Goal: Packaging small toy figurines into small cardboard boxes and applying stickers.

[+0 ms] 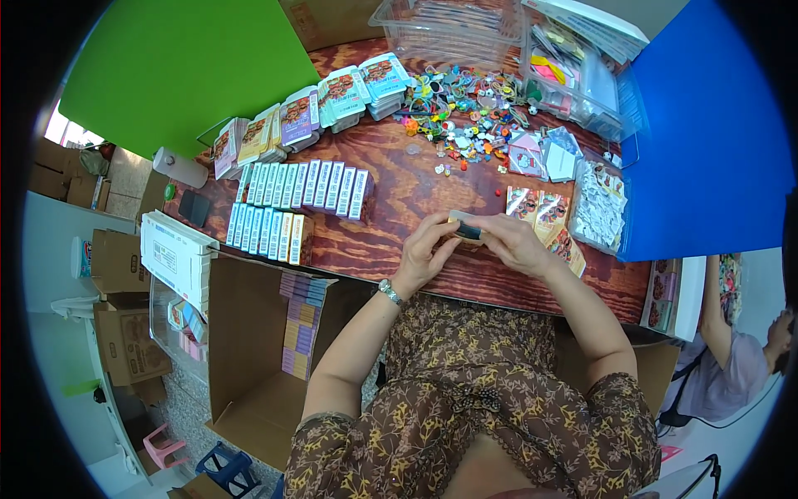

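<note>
Both my hands are closed around a small carton (pixel 468 231) just above the near edge of the table. Its upper end looks open, with a dark inside, and its contents cannot be made out. My left hand (pixel 428 252), with a watch on the wrist, grips the left side. My right hand (pixel 517 243) has its fingers on the right side. Right of my right hand lie several printed orange and cream cards (pixel 550 213). To the left stand rows of small upright boxes (pixel 287 185), and a pile of colourful small trinkets (pixel 465 112) spreads across the back.
Stacks of flat printed cartons (pixel 342 91) line the back left. A bag of white packets (pixel 598 206) lies right, by a blue panel (pixel 715 133). Clear bins (pixel 449 37) stand behind. An open cardboard box (pixel 249 358) sits below left. Another person (pixel 731 366) is at right.
</note>
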### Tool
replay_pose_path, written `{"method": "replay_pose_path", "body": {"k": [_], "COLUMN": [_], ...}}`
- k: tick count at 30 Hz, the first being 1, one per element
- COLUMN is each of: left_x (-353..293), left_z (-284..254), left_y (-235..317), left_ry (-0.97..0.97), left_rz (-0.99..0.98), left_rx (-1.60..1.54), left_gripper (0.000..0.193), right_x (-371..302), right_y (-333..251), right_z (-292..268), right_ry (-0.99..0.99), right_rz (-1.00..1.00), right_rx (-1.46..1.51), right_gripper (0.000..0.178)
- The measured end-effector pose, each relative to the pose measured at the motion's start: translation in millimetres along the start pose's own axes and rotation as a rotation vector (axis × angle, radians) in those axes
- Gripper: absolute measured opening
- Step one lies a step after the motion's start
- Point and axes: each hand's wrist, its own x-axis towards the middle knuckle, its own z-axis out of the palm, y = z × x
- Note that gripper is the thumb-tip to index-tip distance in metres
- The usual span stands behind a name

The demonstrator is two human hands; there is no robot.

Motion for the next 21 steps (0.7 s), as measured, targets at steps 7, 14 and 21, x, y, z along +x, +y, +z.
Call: {"method": "replay_pose_path", "body": {"k": [7,14,21], "left_x": [1.0,-5.3,-3.4], "left_z": [-4.1,5.1,3.7], "left_y": [-0.8,0.7,0.6], "left_ry": [-0.017,0.072,0.073], "left_rz": [-0.026,-0.059,-0.040], "left_rx": [-0.063,-0.054,-0.040], "left_gripper": [0.023,0.024,0.025], "right_x": [20.3,9.0,12.9], "right_y": [-13.8,1.7,-2.8], "right_z": [-9.4,2.8,-1.2], "right_ry": [-0.130,0.094,-0.011], "right_rz": [0.380,-0.052,0.071], "right_rx": [0.129,-0.106,-0.030], "right_gripper": [0.037,0.024,0.020]}}
